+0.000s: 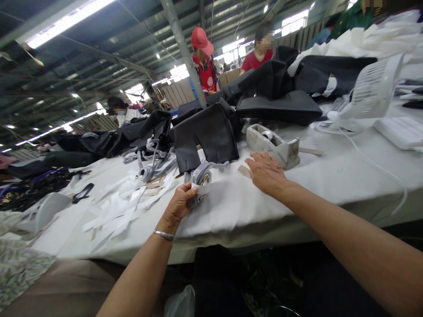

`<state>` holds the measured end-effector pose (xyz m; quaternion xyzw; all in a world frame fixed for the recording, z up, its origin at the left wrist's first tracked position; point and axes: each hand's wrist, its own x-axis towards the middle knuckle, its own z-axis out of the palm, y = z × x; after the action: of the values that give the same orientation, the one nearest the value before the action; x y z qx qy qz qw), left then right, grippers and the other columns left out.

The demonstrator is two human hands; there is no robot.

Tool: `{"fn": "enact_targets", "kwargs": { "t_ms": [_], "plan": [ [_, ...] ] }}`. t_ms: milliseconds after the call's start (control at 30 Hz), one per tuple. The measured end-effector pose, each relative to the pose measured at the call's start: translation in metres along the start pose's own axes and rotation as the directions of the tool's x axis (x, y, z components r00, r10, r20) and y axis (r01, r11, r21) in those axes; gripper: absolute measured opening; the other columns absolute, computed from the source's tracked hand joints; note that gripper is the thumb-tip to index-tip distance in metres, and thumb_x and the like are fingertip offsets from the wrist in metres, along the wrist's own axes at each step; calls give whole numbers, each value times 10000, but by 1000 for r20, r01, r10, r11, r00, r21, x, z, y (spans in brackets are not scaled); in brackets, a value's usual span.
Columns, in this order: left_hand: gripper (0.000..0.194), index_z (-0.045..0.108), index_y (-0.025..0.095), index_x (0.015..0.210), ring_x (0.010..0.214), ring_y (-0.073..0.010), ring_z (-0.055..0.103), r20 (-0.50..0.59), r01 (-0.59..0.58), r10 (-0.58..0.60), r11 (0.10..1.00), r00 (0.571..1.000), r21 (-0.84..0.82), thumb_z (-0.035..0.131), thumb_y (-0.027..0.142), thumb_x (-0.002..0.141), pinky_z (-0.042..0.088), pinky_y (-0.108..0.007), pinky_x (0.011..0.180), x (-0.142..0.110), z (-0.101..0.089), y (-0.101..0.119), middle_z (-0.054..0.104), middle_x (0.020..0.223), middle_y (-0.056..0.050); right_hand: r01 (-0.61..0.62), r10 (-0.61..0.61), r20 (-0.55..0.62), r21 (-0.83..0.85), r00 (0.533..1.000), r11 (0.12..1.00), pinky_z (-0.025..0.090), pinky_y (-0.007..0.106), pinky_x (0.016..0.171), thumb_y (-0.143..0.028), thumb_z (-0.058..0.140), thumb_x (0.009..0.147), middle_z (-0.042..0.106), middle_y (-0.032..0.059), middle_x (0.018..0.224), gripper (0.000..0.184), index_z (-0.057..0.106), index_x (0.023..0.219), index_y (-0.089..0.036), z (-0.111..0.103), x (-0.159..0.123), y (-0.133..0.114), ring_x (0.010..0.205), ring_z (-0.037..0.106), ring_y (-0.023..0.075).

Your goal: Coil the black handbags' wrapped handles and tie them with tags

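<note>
My left hand is closed round a coiled bag strap in greyish wrapping, with gold-coloured metal inside the coil. A white paper strip lies across the coil by my thumb. Right behind it stands a black bag with a gold-coloured fitting on its front. My right hand is stretched out, palm down and fingers extended, just in front of a grey tape dispenser. Beside its fingertips lies a small tan card piece; whether they touch it I cannot tell.
White paper strips and more wrapped straps lie to the left. Black bags are piled along the back. A white fan with a cord stands at the right. Co-workers are beyond the table.
</note>
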<state>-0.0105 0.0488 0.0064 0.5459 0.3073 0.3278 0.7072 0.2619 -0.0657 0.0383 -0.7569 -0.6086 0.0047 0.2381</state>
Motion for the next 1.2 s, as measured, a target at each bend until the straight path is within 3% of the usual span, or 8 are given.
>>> {"fn": "enact_targets", "kwargs": {
  "t_ms": [100,200,267,400,567,767,933,1200],
  "plan": [
    [366,660,99,869,599,-114,633,3,-5,5,999,1000,44,852,298,630,511,-203,579,-2,6,0,677,742,-31,-40,-24,137,445,990,894,459,354,859,-160,532,824,681,104,1075,273,704,1035,-158,10,-20,-34,955,607,233],
    [357,658,105,848,580,-104,611,-22,-25,26,998,999,55,854,300,621,487,-198,568,-3,10,0,662,708,-13,-282,10,325,804,946,523,476,266,647,-160,535,787,710,53,888,311,707,1046,-143,29,-32,-74,701,598,150],
    [348,661,106,848,578,-99,598,-38,-41,44,997,998,65,849,299,628,470,-193,567,-4,11,-2,653,695,-5,-353,41,359,882,933,313,446,240,569,-170,544,755,700,37,853,316,711,1022,-145,38,-35,-93,670,575,137],
    [316,661,109,819,601,-94,583,-46,-90,94,992,994,84,844,288,634,448,-190,586,-5,11,-5,648,706,-4,-414,80,410,909,909,52,433,230,554,-215,592,689,679,38,880,299,701,958,-145,43,-35,-111,749,579,151],
    [298,657,122,807,625,-97,583,-21,-110,114,985,993,134,845,274,633,436,-191,609,-8,13,-7,655,720,-3,-482,122,498,865,858,-138,424,258,635,-250,657,620,671,62,1017,414,665,1020,-143,38,-38,-119,903,579,181],
    [260,692,145,850,909,-187,623,94,-241,223,930,970,279,818,280,667,463,-284,842,-10,20,2,672,989,-56,-464,291,508,861,811,-211,345,261,607,-210,690,540,692,32,944,458,656,995,-161,40,-44,-130,809,545,158],
    [231,697,167,828,1158,-281,533,222,-407,344,700,912,587,815,293,674,363,-409,1025,-14,32,13,620,1212,-106,-440,243,555,805,796,-398,314,241,564,-128,659,473,663,-29,773,416,655,883,-194,52,-46,-119,666,516,113],
    [160,662,212,879,1078,-260,507,414,-492,525,9,743,871,735,191,738,363,-416,926,-37,59,19,634,1137,-52,-417,25,531,691,847,-590,458,272,697,-40,551,464,676,8,714,199,641,609,-143,52,-42,-97,708,561,137]
  ]
}}
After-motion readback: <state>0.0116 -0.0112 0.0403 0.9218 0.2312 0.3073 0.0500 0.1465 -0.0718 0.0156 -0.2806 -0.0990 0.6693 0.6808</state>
